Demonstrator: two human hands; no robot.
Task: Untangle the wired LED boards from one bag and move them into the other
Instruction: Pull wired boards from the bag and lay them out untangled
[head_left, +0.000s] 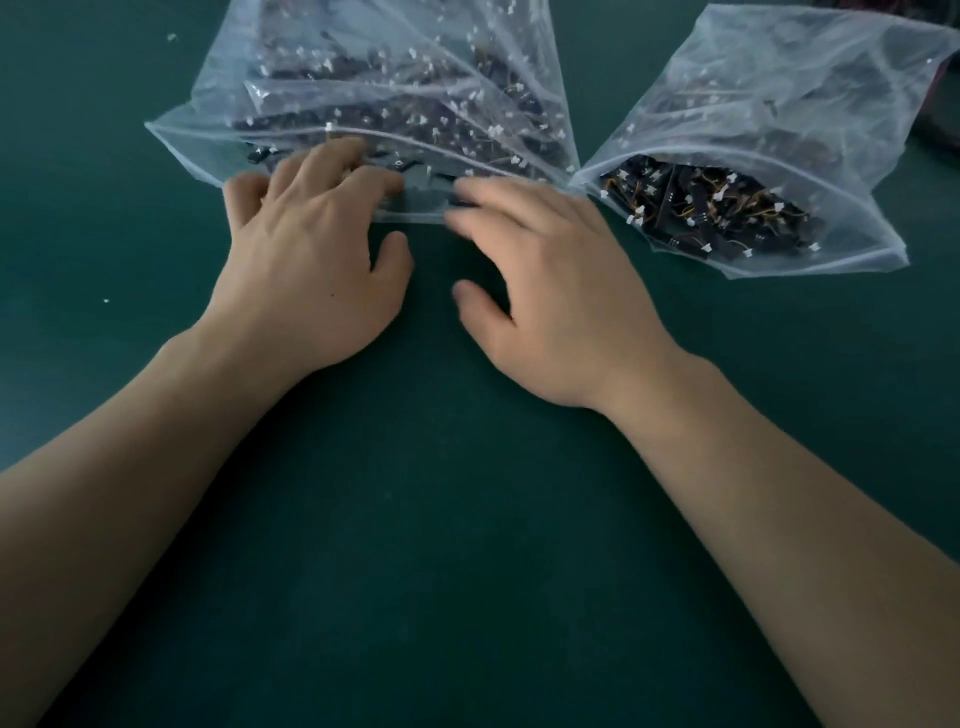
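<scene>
Two clear plastic zip bags lie on the dark green table. The larger left bag (374, 78) is packed with black LED boards with white connectors (363, 104). The right bag (779, 119) holds fewer boards with yellow wires (706, 208), and its mouth gapes toward me. My left hand (311, 254) has its fingers spread and reaching into the left bag's mouth, touching boards there. My right hand (550, 291) is blurred, fingers apart at the same opening's lower lip, fingertips on a dark board. I cannot tell whether either hand grips anything.
The green table surface (467, 519) stretches toward me. Small white specks (106, 300) lie at the left. A dark object (935, 124) sits at the far right edge behind the right bag.
</scene>
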